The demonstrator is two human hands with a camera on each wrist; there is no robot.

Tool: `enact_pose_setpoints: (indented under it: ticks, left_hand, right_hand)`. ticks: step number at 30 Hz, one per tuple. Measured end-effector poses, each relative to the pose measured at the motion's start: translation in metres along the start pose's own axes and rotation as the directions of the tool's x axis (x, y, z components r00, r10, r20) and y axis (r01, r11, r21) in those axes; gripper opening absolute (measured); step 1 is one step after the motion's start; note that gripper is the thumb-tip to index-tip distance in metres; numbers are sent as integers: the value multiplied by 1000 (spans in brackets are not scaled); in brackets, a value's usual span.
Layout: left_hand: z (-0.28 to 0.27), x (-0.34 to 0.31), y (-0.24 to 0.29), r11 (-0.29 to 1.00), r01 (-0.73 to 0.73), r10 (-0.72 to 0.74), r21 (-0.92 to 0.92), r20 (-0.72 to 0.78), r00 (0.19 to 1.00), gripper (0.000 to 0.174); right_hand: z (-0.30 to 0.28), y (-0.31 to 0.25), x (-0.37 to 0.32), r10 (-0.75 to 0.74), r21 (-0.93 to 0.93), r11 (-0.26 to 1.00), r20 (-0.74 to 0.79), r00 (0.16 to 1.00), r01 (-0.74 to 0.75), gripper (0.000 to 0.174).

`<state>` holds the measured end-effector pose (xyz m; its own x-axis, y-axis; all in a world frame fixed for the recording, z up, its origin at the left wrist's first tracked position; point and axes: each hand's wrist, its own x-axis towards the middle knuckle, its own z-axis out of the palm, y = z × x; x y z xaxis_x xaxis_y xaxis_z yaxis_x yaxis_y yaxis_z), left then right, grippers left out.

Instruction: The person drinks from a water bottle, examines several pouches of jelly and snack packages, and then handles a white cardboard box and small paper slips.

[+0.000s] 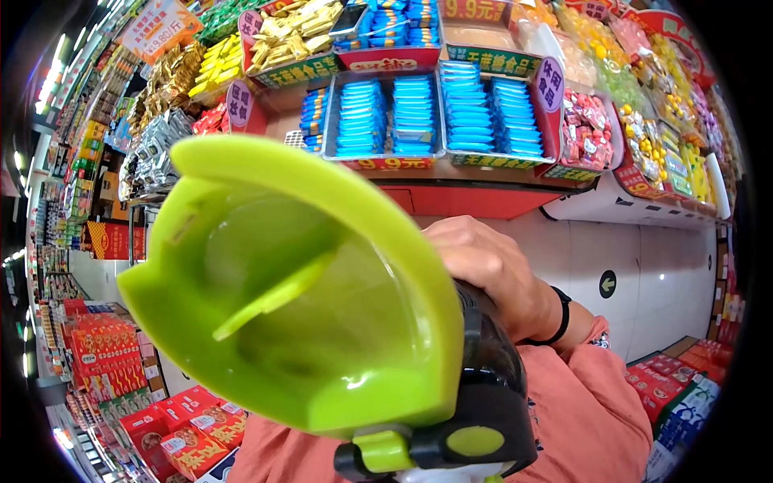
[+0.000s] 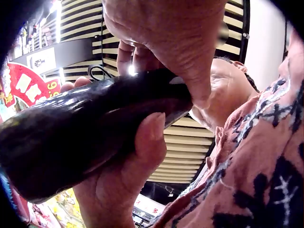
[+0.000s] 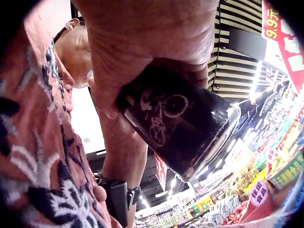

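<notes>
A black drink bottle with a raised green lid (image 1: 290, 298) is held up close under the head camera, the lid's hollow inside facing it. The dark bottle body (image 2: 71, 137) slants across the left wrist view, its narrower end near the person's head. My left hand (image 2: 166, 33) grips it near that end; in the head view the lid hides this hand. Lower down, my right hand (image 1: 491, 266) is wrapped round the bottle, its thumb along the side in the left wrist view. A white bicycle drawing (image 3: 164, 116) marks the bottle below the right hand.
Ahead stands a shop display with blue-wrapped snack packs (image 1: 415, 113) in bins and yellow-wrapped sweets (image 1: 294, 36). Red boxes (image 1: 193, 435) are stacked at lower left, more red boxes (image 1: 664, 378) at lower right. A tiled floor (image 1: 652, 258) carries a round arrow sticker.
</notes>
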<state>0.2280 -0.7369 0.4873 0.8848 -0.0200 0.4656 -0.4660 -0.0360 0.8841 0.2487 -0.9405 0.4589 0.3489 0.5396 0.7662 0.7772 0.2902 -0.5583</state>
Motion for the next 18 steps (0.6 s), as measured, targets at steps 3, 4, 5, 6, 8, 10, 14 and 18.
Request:
enact_pose_setpoints:
  ticks: [3,4,5,6,8,10,14,18]
  left_hand:
    - [2,4,-4,1000,13,-13,-7,1,1000,24]
    - [2,5,-5,1000,16,-16,-9,4,1000,24]
    - [4,6,-6,1000,22,-22,-9,3,1000,24]
    - [4,7,-7,1000,25,-25,-11,5,1000,24]
    - [5,9,-9,999,31,-31,-12,9,999,24]
    - [5,10,-9,999,31,-31,-13,16,999,24]
    - [7,13,-11,999,34,-33,-15,25,999,24]
    - [8,14,-11,999,37,-36,-21,34,999,24]
  right_hand:
    - [-1,2,0,3,-9,1000,-12,1000,-3,62]
    - [-2,2,0,5,-11,1000,-14,1000,-5,62]
    - [-2,2,0,7,-14,1000,-17,1000,-7,62]
    - [-3,3,0,7,-18,1000,-19,1000,-7,62]
    - [-5,4,0,7,-28,1000,-22,1000,-8,62]
    - [-6,4,0,9,-36,999,-27,1000,-10,61]
    - [-9,6,0,12,-45,999,-40,999,-13,59]
    - [-11,7,-1,11,-55,998,-46,999,-13,58]
